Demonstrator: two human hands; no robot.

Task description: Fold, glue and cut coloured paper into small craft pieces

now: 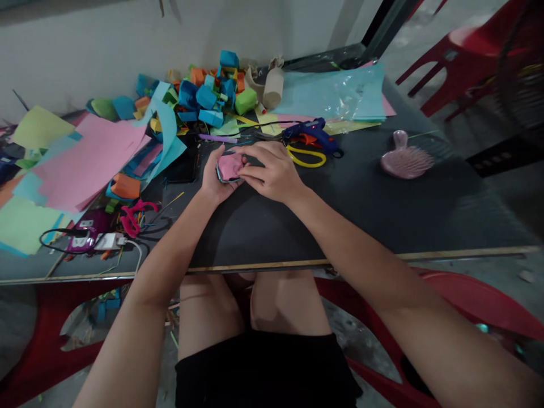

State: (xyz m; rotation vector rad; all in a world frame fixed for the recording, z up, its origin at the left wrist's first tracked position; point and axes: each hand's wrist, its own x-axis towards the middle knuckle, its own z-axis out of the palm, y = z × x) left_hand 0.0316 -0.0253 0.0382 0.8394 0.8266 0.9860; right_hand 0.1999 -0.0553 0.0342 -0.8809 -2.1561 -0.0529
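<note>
Both hands meet over the middle of a dark table. My left hand cups a small folded pink paper piece with a blue edge, fingers curled round it. My right hand lies over its right side, fingers pressed onto the paper. Just behind the hands lie yellow-handled scissors and a blue glue gun.
A heap of folded blue, orange and green paper shapes sits at the back. Loose pink sheets and other coloured sheets spread at left. A pink hairbrush lies at right, a charger with cable at front left. Red plastic chairs stand beyond.
</note>
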